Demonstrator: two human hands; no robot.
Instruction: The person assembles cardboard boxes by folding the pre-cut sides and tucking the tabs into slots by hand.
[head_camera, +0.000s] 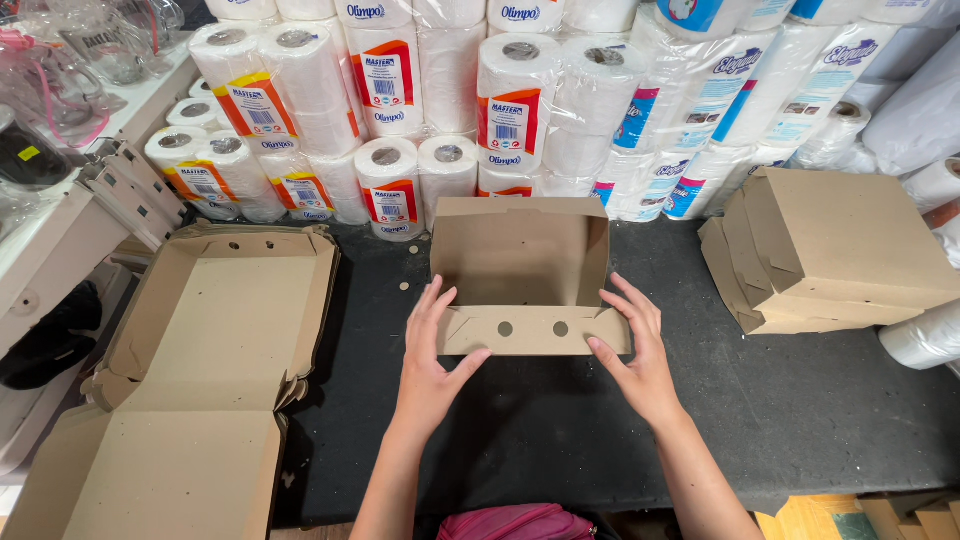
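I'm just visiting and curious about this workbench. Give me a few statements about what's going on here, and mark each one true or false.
1. Both hands touch the open cardboard box. True: the left hand and the right hand press on its front wall.
2. The front wall of that box has two round holes. True.
3. The finished closed boxes are stacked on the person's left. False: they sit on the right; a stack of flat unfolded blanks lies on the left.
4. Glass bottles line the back of the table. False: wrapped paper rolls are piled there.
5. The tabletop is dark. True.
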